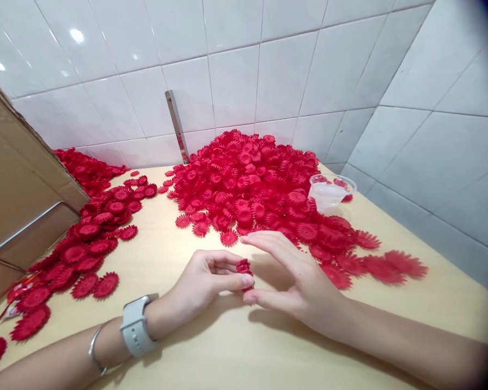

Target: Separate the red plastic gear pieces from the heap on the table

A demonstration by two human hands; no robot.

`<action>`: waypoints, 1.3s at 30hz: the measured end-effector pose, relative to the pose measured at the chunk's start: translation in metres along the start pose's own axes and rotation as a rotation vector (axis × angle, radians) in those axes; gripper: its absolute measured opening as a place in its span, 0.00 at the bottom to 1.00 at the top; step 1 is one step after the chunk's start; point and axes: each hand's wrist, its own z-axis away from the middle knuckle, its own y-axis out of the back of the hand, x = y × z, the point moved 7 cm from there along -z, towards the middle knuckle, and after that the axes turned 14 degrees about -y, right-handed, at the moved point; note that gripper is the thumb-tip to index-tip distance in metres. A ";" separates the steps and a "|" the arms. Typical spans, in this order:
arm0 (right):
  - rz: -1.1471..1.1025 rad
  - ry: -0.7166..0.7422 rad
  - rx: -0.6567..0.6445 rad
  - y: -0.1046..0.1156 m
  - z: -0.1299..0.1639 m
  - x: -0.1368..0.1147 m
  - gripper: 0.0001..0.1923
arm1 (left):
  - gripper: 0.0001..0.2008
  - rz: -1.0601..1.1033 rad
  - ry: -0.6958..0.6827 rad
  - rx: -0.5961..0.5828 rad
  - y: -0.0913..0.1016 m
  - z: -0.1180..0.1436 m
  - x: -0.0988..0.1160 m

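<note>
My left hand [215, 276] pinches a small red fringed fabric piece [243, 266] between thumb and fingers, just above the table. The piece looks bunched, and the fingers partly cover it. My right hand [296, 273] is curved around the far side of it, thumb and fingers spread apart. Its thumb tip lies close under the piece; whether they touch I cannot tell. Just beyond both hands rises a large heap of red flower-shaped discs [244, 184] with cut, fringed edges.
More red discs [87, 230] trail along the left, beside a cardboard box [24, 179] with a bent metal rod [28, 227]. A clear plastic cup [329, 195] tilts against the heap at right. One metal strip [174, 122] leans on the tiled wall [236, 81]. The pale table [268, 357] meets it.
</note>
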 end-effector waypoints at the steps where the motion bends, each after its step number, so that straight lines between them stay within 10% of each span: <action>1: 0.005 0.013 -0.002 0.000 0.000 -0.001 0.27 | 0.05 0.009 0.011 0.003 0.000 0.000 -0.002; 7: -0.013 0.061 -0.019 0.000 0.000 -0.006 0.27 | 0.36 0.156 0.040 0.033 0.000 0.000 -0.008; 20: 0.028 0.103 -0.201 -0.018 0.008 -0.011 0.29 | 0.27 0.158 0.047 0.027 -0.002 0.002 -0.006; 39: -0.069 0.006 -0.033 0.002 0.005 -0.005 0.12 | 0.28 0.259 0.057 0.025 -0.002 0.002 -0.011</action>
